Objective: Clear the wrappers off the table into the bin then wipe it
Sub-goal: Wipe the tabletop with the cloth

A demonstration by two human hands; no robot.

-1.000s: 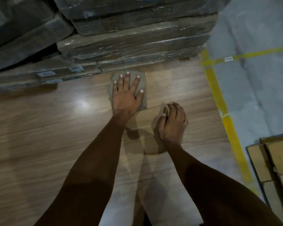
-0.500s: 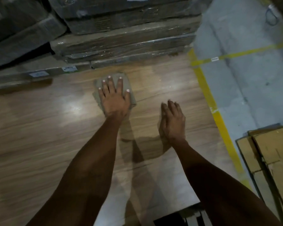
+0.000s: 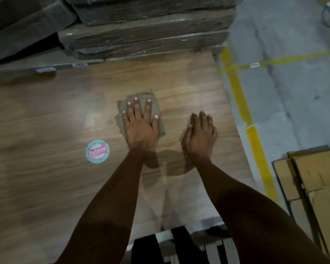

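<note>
A: What lies around the wiping spot?

B: Shrink-wrapped stacked boxes line the far edge of the wooden surface. A round sticker reading "Patelsa", or near enough, as the print is small, lies on the wood left of the arms. To the right, grey floor with yellow tape lines, and flattened cardboard at the lower right.

A: Anything cut off or unclear?

B: The cardboard runs out of the picture. Something black and white at the bottom edge, between the forearms, is too dim to identify. The left palm hides the middle of the cloth.

A: And the hands?

B: The left hand lies flat with fingers spread, pressing the grey-brown cloth onto the surface, right of centre. The cloth's edges show around the fingers. The right hand sits just beside it, apart from the cloth, fingers together and slightly bent, holding nothing. Whether it rests on the wood, I cannot tell.
</note>
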